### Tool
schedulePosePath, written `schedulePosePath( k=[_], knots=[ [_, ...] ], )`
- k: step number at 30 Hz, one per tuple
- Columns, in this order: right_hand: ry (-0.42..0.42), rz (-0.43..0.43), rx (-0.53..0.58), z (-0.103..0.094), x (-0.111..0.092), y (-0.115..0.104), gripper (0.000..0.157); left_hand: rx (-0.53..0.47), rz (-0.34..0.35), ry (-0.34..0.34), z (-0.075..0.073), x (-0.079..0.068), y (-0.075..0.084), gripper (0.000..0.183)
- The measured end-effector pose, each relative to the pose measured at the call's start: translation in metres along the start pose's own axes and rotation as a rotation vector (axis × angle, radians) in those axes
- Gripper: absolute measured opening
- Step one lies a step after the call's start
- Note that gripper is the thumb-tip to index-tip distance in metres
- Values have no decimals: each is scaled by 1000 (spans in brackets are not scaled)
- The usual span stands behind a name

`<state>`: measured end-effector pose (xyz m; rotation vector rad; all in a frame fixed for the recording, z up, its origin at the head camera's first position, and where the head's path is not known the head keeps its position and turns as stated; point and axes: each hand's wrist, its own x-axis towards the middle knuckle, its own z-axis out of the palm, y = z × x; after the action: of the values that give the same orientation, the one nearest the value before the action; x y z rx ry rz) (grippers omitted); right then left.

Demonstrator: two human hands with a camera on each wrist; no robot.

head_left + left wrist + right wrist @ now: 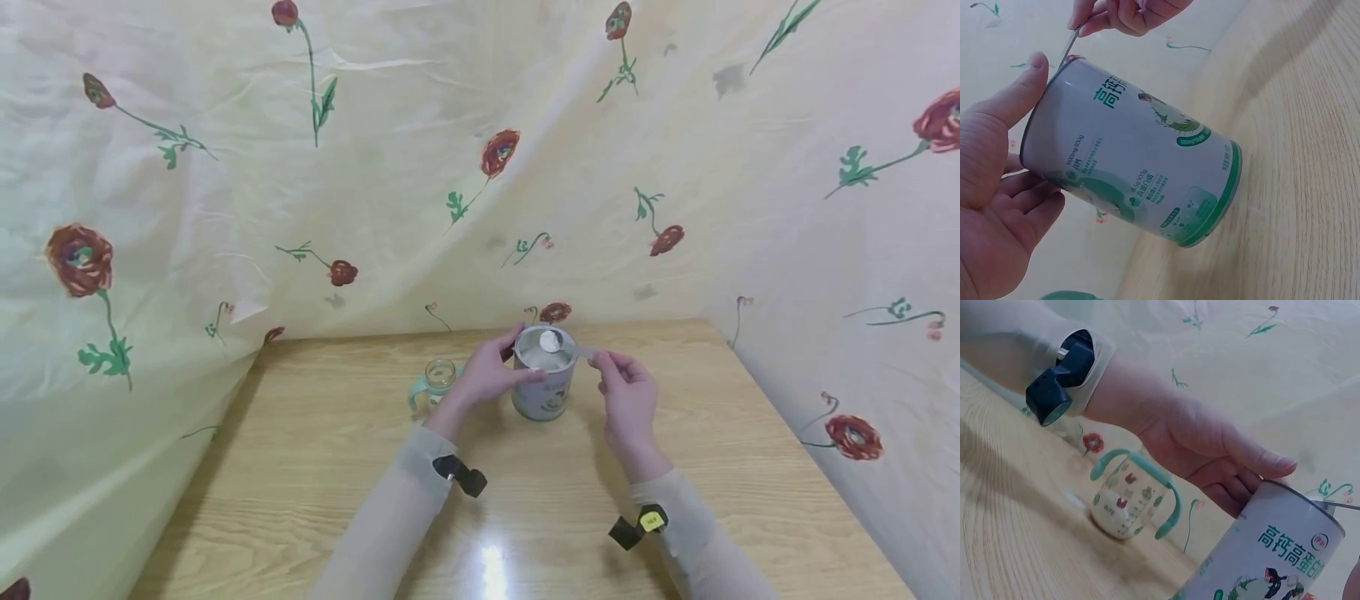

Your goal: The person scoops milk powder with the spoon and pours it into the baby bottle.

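Observation:
An open milk powder can [534,400], white with a green bottom band and green lettering, stands on the table. My left hand [486,373] holds it at the top, thumb on the near side of the rim and fingers round the left side. My right hand [628,400] pinches the handle of a spoon [579,351] at the can's right. Its bowl, heaped with white powder [551,341], is over the can's mouth. In the left wrist view the spoon's handle [1070,45] slants up from the rim to the right fingers.
Left of the can, behind my left wrist, stands a clear baby cup [1124,499] with mint-green handles and no lid on it. The wooden table [315,467] ends at a flowered cloth [405,192] hanging behind and at both sides.

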<state>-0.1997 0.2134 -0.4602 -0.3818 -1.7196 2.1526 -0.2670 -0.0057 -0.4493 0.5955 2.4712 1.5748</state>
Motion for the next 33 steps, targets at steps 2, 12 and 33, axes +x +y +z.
schedulePosePath(
  k=[2, 12, 33],
  knots=[
    [1, 16, 47, 0, 1, 0, 18, 3, -7, 16, -2, -3, 1, 101],
    [-38, 149, 240, 2, -1, -12, 6, -42, 37, 127, -17, -19, 2, 85],
    [-139, 117, 297, 23, -17, -22, 14, -38, 123, 265, -70, -62, -29, 67]
  ],
)
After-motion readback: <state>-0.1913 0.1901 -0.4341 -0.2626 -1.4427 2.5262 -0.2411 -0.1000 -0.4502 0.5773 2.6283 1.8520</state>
